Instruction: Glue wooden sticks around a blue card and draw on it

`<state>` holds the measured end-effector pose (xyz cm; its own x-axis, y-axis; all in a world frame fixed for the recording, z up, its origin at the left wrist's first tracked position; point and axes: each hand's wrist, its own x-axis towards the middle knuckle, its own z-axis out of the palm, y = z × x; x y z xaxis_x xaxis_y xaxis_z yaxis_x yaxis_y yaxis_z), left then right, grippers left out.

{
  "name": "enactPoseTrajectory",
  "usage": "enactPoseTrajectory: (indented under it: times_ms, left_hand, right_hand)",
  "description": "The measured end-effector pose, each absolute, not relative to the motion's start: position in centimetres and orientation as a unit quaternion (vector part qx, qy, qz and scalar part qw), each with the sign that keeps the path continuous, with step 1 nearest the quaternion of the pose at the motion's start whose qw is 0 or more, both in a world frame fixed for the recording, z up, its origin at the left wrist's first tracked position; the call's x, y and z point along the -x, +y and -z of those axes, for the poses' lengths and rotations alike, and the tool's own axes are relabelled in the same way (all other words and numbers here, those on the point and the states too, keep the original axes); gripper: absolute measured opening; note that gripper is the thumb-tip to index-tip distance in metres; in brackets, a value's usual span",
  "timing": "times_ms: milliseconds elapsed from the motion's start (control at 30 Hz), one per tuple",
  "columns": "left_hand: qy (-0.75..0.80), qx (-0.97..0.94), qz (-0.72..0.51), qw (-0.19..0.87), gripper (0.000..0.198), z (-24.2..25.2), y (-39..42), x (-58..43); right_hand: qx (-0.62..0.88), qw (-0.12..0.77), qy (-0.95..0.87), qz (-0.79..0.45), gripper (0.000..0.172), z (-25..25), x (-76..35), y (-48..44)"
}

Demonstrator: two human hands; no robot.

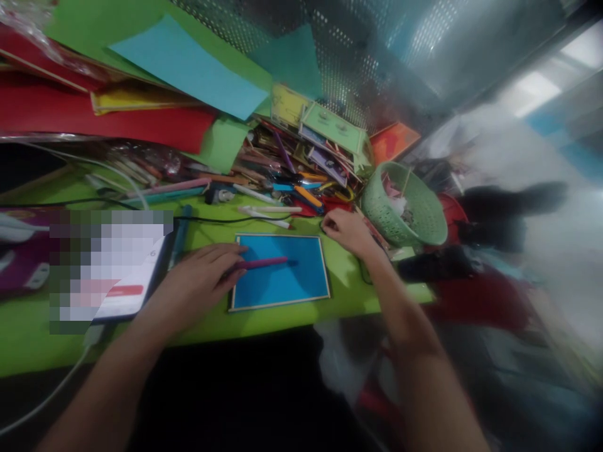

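A blue board with a pale wooden edge (287,279) lies flat on the green table top (264,320). My left hand (200,279) rests at the board's left edge, fingers closed on a pink pen (261,263) that lies across the blue surface. My right hand (346,231) is past the board's upper right corner, fingers curled down beside a pile of pens and scissors (301,188). What those fingers hold, if anything, is hidden.
A green perforated basket (405,210) stands right of my right hand. A phone (134,276) lies left of my left hand, with a black cable (226,220) behind the board. Coloured paper sheets (188,69) and small cardboard boxes (330,125) crowd the back.
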<state>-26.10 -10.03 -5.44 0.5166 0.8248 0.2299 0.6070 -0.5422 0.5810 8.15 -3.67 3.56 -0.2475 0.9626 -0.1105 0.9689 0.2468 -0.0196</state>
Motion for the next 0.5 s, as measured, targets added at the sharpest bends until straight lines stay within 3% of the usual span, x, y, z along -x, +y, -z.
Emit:
enactPoseTrajectory:
  times_ms: [333,500]
  left_hand:
    - [0.419,-0.848,-0.248,0.212,0.044,5.1,-10.1,26.0]
    - [0.42,-0.846,-0.251,0.212,0.042,5.0,-10.2,25.9]
  right_hand:
    - [-0.563,0.14,0.814,0.002,0.018,-3.1,-6.2,-3.0]
    - [-0.572,0.128,0.81,-0.001,0.016,-3.0,-6.3,-3.0]
